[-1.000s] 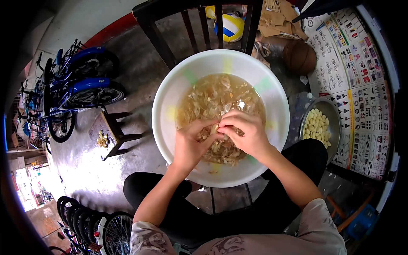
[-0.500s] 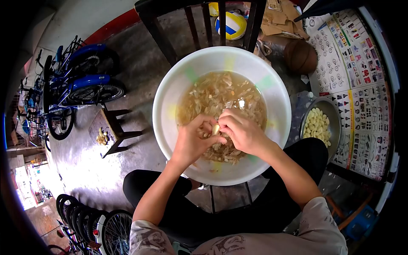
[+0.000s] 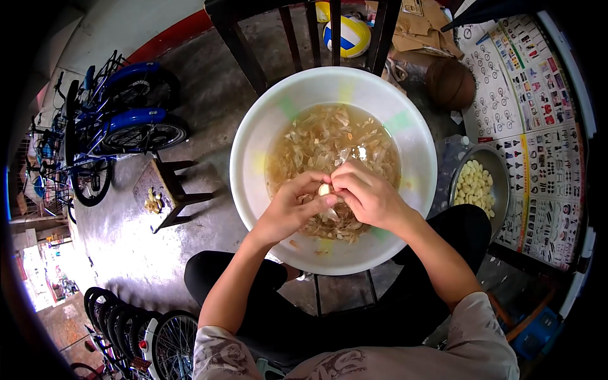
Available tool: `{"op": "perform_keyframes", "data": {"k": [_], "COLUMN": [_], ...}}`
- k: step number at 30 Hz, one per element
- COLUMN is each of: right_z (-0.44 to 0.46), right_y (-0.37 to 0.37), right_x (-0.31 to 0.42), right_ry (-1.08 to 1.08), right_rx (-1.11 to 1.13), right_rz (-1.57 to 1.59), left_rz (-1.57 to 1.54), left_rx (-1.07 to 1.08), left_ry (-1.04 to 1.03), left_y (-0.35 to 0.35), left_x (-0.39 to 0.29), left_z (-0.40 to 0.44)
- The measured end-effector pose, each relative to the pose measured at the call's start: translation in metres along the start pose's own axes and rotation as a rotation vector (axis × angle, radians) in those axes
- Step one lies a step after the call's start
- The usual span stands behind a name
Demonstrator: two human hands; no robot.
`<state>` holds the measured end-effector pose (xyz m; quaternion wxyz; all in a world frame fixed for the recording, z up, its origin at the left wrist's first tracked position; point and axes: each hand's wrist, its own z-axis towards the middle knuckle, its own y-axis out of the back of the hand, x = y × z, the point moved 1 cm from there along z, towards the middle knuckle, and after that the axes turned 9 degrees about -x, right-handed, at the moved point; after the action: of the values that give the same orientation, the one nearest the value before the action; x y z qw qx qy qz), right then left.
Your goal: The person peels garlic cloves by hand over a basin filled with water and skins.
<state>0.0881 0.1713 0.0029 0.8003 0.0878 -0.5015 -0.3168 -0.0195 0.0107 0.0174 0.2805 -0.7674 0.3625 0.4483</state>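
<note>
Both hands meet above a large white basin (image 3: 259,120) of brownish water with many loose garlic skins (image 3: 316,133) floating in it. My left hand (image 3: 291,206) is closed in a pinch on a pale garlic clove (image 3: 325,189), with the thumb below and fingers above it. From the right, my right hand (image 3: 370,196) pinches at the same clove, its fingertips touching it and partly covering it. To the right, a metal bowl (image 3: 505,196) holds many peeled garlic cloves (image 3: 472,185).
The basin rests on a dark slatted chair (image 3: 244,54). A small stool (image 3: 171,196) with garlic pieces stands left, near blue bicycles (image 3: 136,120). A volleyball (image 3: 348,38), a brown basketball (image 3: 449,83) and cardboard (image 3: 421,28) lie beyond. A poster-covered panel (image 3: 522,139) rises at right.
The hands stay together over the basin, and the fingers have shifted slightly around the clove. More of its pale surface shows now. The view has moved a little.
</note>
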Motion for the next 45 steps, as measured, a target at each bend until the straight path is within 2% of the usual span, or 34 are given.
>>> {"op": "perform_keyframes", "data": {"k": [3, 7, 9, 10, 12, 14, 16, 20, 22, 25, 29, 33, 35, 37, 42, 45], "right_z": [0.002, 0.004, 0.005, 0.005, 0.003, 0.002, 0.002, 0.004, 0.008, 0.001, -0.002, -0.007, -0.008, -0.006, -0.002, 0.001], "right_y": [0.003, 0.008, 0.009, 0.01, 0.01, 0.009, 0.008, 0.008, 0.003, -0.009, -0.012, -0.012, -0.013, -0.012, -0.007, -0.006], "right_x": [0.005, 0.005, 0.004, 0.004, 0.004, 0.004, 0.002, 0.001, 0.013, 0.004, -0.002, -0.011, -0.011, -0.01, -0.003, 0.003], "right_ry": [-0.017, -0.035, -0.028, -0.021, -0.03, -0.039, -0.078, -0.183, -0.435, -0.318, -0.308, -0.363, -0.407, -0.45, -0.398, -0.367], "right_rx": [-0.019, -0.022, -0.027, -0.027, -0.021, -0.014, -0.043, -0.039, -0.146, -0.128, -0.278, -0.321, -0.331, -0.34, -0.297, -0.307], "right_rz": [0.013, 0.023, 0.018, 0.015, 0.007, 0.001, 0.138, 0.242, 0.299, 0.239, 0.196, 0.292, 0.347, 0.399, 0.29, 0.33], "left_rz": [0.097, 0.021, 0.058, 0.058, -0.092, -0.161, -0.334, -0.364, -0.317, -0.277, -0.207, -0.161, -0.13, -0.074, -0.012, -0.018], "left_rx": [-0.027, -0.102, -0.2, -0.197, -0.36, -0.333, -0.309, -0.353, -0.394, -0.403, -0.42, -0.352, -0.344, -0.312, -0.272, -0.266], "left_ry": [-0.079, -0.118, -0.321, -0.321, -0.038, -0.067, 0.007, -0.005, -0.02, -0.038, -0.079, -0.017, -0.018, -0.136, -0.114, -0.111], "left_y": [0.001, -0.003, -0.009, -0.009, -0.007, 0.001, -0.001, -0.003, -0.001, -0.013, -0.014, -0.011, -0.01, -0.01, -0.002, 0.0], "left_x": [0.002, 0.013, 0.013, 0.009, -0.001, 0.011, 0.011, 0.014, 0.018, 0.018, 0.021, 0.013, 0.013, 0.012, 0.002, 0.001], "left_z": [0.0, 0.002, 0.003, 0.001, -0.004, 0.001, 0.001, 0.002, 0.002, 0.001, 0.001, -0.004, -0.004, -0.002, -0.006, -0.006]}}
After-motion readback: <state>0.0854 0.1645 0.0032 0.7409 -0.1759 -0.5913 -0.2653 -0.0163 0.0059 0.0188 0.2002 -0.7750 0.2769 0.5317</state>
